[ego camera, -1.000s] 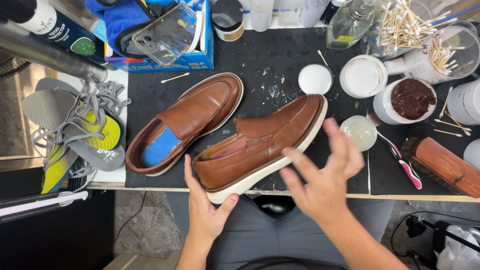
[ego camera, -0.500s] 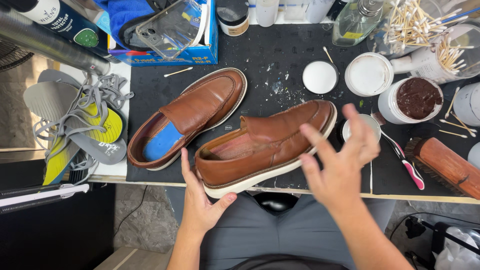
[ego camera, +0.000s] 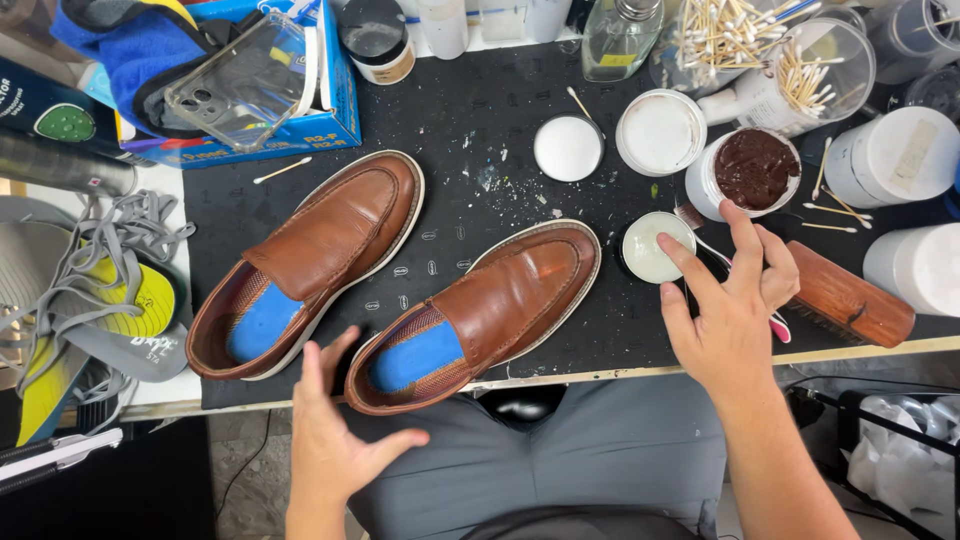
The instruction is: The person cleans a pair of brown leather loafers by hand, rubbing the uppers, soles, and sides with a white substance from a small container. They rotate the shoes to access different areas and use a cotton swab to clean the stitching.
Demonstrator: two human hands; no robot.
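Two brown leather loafers with blue insoles lie side by side on a black mat [ego camera: 480, 120], toes pointing up and right. My left hand [ego camera: 330, 435] hovers open by the heel of the nearer loafer [ego camera: 490, 310], fingers spread, just off it. The other loafer [ego camera: 325, 250] lies to its left. My right hand [ego camera: 725, 315] is at the mat's right side, its index finger touching the rim of a small open jar of pale cream [ego camera: 652, 250]. It holds nothing. A pink-handled brush [ego camera: 778, 328] lies partly under that hand.
An open jar of brown polish [ego camera: 755, 168], two white lids [ego camera: 567, 148] [ego camera: 660, 132], a wooden brush [ego camera: 848, 295], white tubs and a container of cotton swabs [ego camera: 735, 40] crowd the right. A blue box [ego camera: 335, 105] stands at the back left. Grey laces and insoles [ego camera: 110, 290] lie left.
The nearer loafer, held tilted on its side by both hands, now rests sole-down on the mat. Both hands let go; my right hand moved right to the cream jar.
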